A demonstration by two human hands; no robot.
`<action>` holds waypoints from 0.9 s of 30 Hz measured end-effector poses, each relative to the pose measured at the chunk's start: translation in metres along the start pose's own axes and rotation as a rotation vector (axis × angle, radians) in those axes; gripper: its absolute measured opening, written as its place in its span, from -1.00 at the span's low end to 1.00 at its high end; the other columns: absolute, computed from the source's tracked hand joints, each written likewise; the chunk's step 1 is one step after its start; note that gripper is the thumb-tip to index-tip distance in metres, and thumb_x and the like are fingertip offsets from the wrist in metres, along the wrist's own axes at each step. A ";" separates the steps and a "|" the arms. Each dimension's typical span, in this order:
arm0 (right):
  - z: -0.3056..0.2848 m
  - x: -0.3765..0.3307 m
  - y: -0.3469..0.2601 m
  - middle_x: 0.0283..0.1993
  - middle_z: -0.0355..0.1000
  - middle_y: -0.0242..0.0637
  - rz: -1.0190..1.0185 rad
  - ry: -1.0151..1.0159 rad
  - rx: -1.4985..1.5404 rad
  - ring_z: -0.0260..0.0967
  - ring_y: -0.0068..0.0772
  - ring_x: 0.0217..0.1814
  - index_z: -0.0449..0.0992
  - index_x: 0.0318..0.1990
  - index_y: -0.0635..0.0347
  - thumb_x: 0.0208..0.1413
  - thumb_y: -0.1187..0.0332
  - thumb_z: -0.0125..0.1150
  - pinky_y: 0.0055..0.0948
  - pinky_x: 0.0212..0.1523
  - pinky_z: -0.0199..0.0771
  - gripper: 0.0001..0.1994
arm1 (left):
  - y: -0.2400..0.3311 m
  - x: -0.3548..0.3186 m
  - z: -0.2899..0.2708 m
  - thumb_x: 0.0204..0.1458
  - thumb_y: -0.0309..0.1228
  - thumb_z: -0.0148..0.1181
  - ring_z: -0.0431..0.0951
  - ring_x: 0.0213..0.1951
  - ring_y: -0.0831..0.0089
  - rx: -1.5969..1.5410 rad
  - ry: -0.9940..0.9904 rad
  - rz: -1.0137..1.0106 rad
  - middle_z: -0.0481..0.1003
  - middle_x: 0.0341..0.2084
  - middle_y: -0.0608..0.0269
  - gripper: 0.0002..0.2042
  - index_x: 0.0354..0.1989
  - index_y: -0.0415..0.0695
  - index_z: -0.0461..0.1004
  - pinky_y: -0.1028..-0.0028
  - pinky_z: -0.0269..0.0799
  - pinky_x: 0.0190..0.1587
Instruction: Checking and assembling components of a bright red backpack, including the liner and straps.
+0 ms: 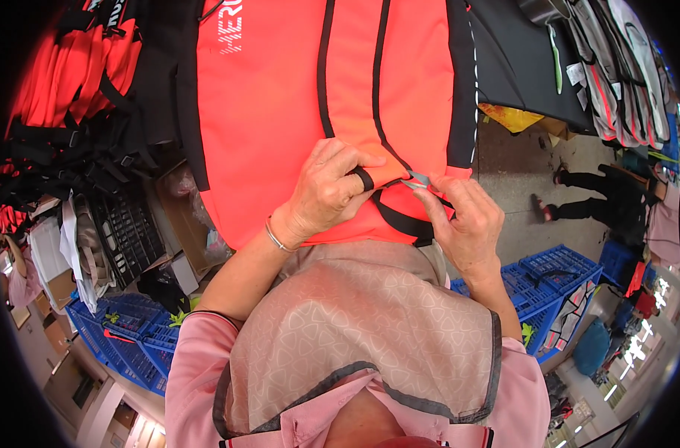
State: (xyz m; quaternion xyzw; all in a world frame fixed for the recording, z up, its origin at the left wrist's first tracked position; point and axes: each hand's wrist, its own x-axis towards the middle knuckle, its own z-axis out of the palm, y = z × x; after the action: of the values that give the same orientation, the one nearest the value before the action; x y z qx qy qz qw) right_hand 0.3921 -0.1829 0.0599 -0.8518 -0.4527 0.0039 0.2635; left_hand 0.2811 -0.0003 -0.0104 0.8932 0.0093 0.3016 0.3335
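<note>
In the head view, a large, bright coral-red fabric bag panel with black side borders lies in front of the person, its long axis running away from the body, and both hands are at its near part. A padded orange fabric strap with black edging runs lengthwise along it, its near end drawn up between the hands. The left hand is closed, pinching that end between thumb and fingers from the left. The right hand grips a small pair of silver metal snips from the right, with the blades pointing left at the strap's near end; whether they touch the fabric I cannot tell. So the strap end lies directly left of the snips, and the left hand is nearer to it. A curved black webbing loop hangs just below the blades, between the 2 hands, close enough to get in their way. Beyond the panel's right edge is a black-topped table, with grey bags hanging farther right. Coral-red bags are heaped at upper left, and blue plastic crates flank the person on 2 sides.
</note>
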 end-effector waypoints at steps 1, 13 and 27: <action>0.001 0.000 0.000 -0.38 0.56 -0.25 0.001 -0.001 0.006 0.53 -0.27 -0.37 0.59 -0.30 0.23 -0.07 0.38 0.48 -0.38 -0.40 0.48 -0.79 | 0.000 0.000 0.000 -0.25 -0.51 0.33 0.48 -0.31 0.41 -0.002 0.001 0.000 0.57 -0.30 0.41 -0.95 -0.63 -0.13 0.56 0.39 0.29 -0.27; 0.012 0.014 0.010 -0.35 0.58 -0.31 0.647 -0.215 1.009 0.50 -0.59 -0.31 0.55 -0.19 0.34 0.09 0.39 0.37 -0.55 -0.27 0.46 -0.79 | -0.001 0.009 -0.012 -0.22 -0.44 0.49 0.43 -0.30 0.43 -0.305 -0.128 -0.272 0.59 -0.30 0.36 -0.73 -0.25 -0.06 0.69 0.43 0.34 -0.20; -0.002 0.018 0.000 -0.45 0.55 -0.22 0.404 -0.047 0.409 0.47 -0.50 -0.46 0.58 -0.27 0.28 0.02 0.38 0.43 -0.49 -0.41 0.45 -0.81 | -0.002 0.017 -0.013 -0.10 -0.45 0.43 0.43 -0.26 0.47 -0.444 -0.202 -0.466 0.57 -0.37 0.32 -0.79 -0.23 -0.08 0.70 0.46 0.36 -0.11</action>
State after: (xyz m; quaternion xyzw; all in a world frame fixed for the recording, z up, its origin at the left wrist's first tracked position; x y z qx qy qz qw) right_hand 0.4028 -0.1697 0.0655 -0.8537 -0.2697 0.1672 0.4130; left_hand 0.2884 0.0126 0.0056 0.7979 0.1141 0.1221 0.5791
